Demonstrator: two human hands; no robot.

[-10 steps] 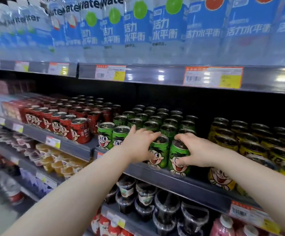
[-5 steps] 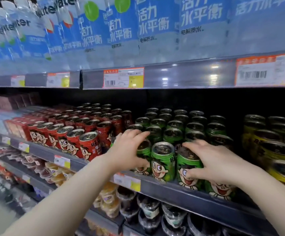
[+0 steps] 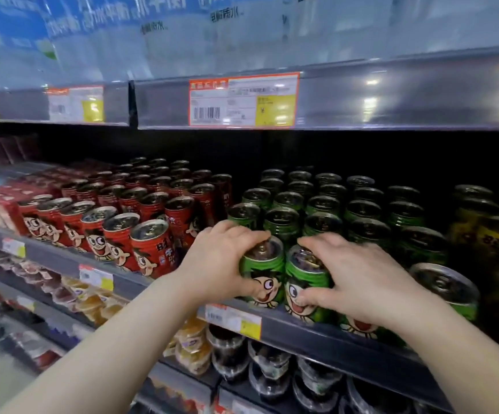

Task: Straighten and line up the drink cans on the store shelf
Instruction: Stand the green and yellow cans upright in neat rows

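Fingers of your left hand (image 3: 221, 261) curl round one green can (image 3: 262, 274), your right hand (image 3: 358, 282) round its neighbour (image 3: 303, 279), side by side at the shelf lip (image 3: 331, 339). Twist each so the cartoon face looks outward, bases flat, flush with the front row of red cans (image 3: 152, 249).

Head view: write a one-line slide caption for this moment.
Left hand grips one front-row green can, right hand its neighbour, on the shelf beside red cans.
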